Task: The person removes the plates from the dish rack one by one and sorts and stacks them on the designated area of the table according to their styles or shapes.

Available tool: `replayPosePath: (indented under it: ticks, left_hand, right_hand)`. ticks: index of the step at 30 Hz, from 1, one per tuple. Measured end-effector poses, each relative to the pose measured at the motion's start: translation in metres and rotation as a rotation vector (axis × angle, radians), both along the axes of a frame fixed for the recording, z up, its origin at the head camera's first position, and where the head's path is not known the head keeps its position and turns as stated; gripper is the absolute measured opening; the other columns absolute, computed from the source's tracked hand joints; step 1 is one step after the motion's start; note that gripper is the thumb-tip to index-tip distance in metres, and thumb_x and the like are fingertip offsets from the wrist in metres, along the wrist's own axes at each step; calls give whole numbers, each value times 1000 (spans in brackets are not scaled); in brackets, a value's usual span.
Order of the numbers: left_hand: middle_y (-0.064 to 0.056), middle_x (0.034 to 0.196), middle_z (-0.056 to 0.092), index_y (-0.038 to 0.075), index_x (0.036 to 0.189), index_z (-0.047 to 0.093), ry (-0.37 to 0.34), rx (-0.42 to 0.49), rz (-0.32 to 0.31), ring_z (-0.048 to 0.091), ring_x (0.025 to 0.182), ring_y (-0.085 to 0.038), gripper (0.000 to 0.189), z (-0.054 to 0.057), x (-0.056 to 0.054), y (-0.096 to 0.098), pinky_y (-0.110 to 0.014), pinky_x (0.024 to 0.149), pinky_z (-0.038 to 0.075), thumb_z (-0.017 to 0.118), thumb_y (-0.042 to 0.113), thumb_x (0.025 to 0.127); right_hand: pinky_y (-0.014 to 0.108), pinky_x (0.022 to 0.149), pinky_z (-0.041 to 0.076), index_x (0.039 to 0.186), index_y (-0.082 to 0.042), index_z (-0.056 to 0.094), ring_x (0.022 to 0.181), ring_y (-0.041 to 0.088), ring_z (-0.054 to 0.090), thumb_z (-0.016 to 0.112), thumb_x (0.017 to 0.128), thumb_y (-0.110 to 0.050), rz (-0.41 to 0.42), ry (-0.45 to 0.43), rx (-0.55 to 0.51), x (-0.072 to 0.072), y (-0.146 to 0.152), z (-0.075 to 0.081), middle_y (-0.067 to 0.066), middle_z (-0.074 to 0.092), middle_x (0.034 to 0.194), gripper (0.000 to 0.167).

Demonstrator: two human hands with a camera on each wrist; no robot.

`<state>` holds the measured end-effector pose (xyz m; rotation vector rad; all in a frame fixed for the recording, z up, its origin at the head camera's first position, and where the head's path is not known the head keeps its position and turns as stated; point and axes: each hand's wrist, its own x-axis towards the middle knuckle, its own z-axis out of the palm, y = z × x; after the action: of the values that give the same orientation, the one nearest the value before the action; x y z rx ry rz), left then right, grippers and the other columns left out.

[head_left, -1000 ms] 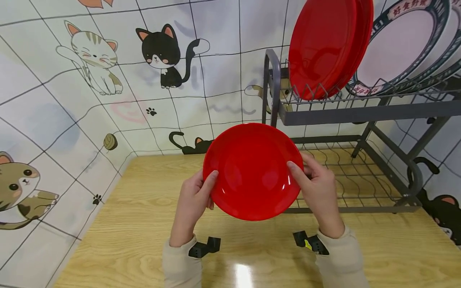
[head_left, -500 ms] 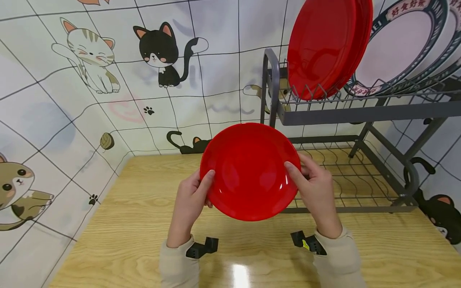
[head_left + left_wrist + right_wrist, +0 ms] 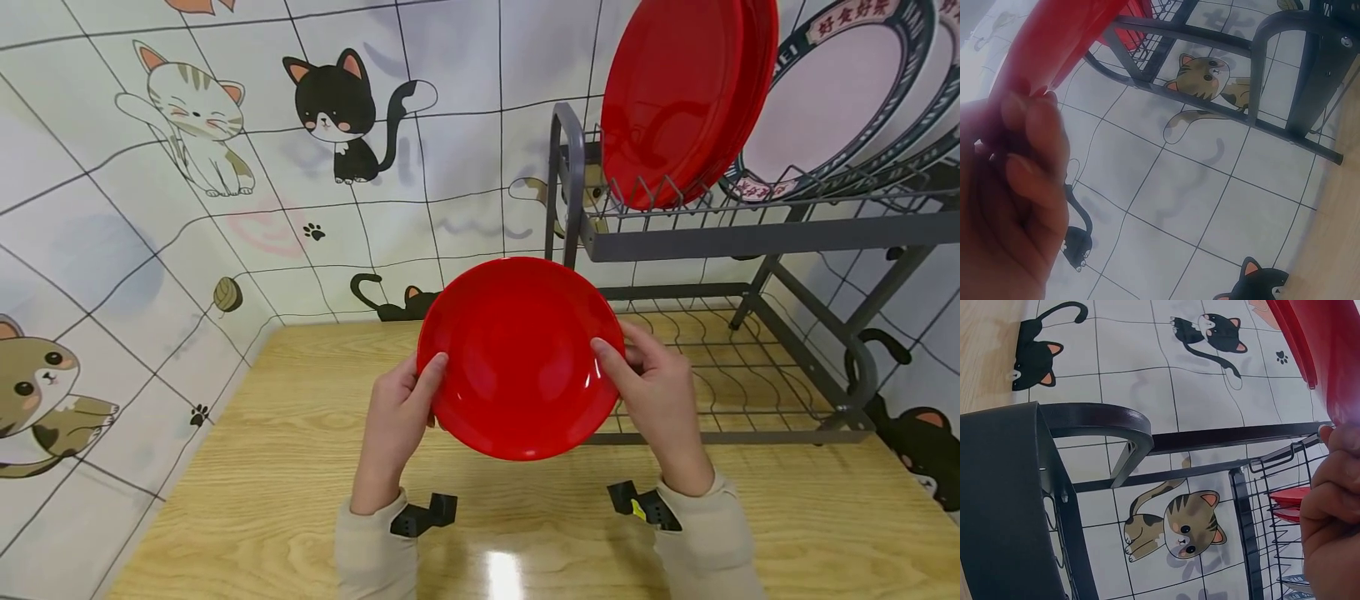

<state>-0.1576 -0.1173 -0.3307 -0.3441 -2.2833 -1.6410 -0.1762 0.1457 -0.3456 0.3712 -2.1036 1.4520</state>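
Observation:
A glossy red plate (image 3: 517, 358) is held up above the wooden table, its inner face turned toward the head camera. My left hand (image 3: 397, 417) grips its left edge, thumb on the front and fingers behind the rim. On the opposite edge my right hand (image 3: 660, 400) pinches the rim the same way. In the left wrist view the curled fingers of the left hand (image 3: 1029, 169) lie against the underside of the red plate (image 3: 1054, 44). The right wrist view has the right hand (image 3: 1335, 500) at the rim of the plate (image 3: 1335, 350).
To the right stands a dark grey two-tier dish rack (image 3: 750, 242). Its upper tier holds upright red plates (image 3: 675, 100) and white plates with patterned rims (image 3: 832, 92). Cat-printed tiles (image 3: 465, 167) cover the wall behind the wooden table (image 3: 300, 500).
Both hands still hold the plate at nearly the same spot. It has shifted slightly left and its tilt differs a little, with the shine on it changed.

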Motion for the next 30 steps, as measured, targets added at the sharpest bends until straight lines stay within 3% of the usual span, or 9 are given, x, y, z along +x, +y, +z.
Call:
replayPosePath:
  ticks: [6, 10, 13, 21, 30]
  left_hand:
    - [-3, 61, 56, 10, 98, 61, 37, 10, 14, 47, 44, -26, 31, -17, -13, -5, -31, 42, 45, 49, 38, 90]
    - [-5, 61, 56, 7, 98, 62, 38, 25, 37, 47, 45, -31, 27, -6, -5, -2, -34, 43, 46, 50, 29, 91]
    - [-5, 61, 57, 4, 96, 62, 55, 21, 50, 47, 44, -26, 26, 0, 0, 0, -31, 43, 46, 50, 26, 92]
    - [-6, 63, 58, 3, 98, 62, 71, 28, 71, 48, 44, -17, 25, 1, 2, 1, -26, 44, 46, 50, 24, 92]
    - [-3, 69, 62, 11, 102, 64, 66, 56, 67, 51, 46, -18, 31, -20, -13, -7, -29, 45, 48, 50, 36, 90]
  right_hand:
    - [24, 50, 50, 120, -17, 56, 57, 12, 59, 60, 86, -20, -1, -22, 23, -2, -1, -1, 4, 68, 80, 35]
    - [24, 49, 49, 121, -18, 55, 54, 13, 57, 60, 86, -22, 4, -35, 34, -3, -3, -1, 2, 67, 77, 35]
    - [24, 48, 49, 122, -18, 55, 53, 13, 57, 60, 86, -22, 11, -43, 33, -3, -3, -2, 2, 67, 75, 37]
    - [24, 46, 49, 124, -15, 53, 53, 12, 58, 62, 84, -19, 41, -20, 34, -3, -4, -2, 5, 68, 82, 41]
    - [23, 49, 50, 125, -15, 52, 58, 10, 61, 63, 83, -16, 51, -2, 45, -4, -4, -3, 8, 68, 89, 43]
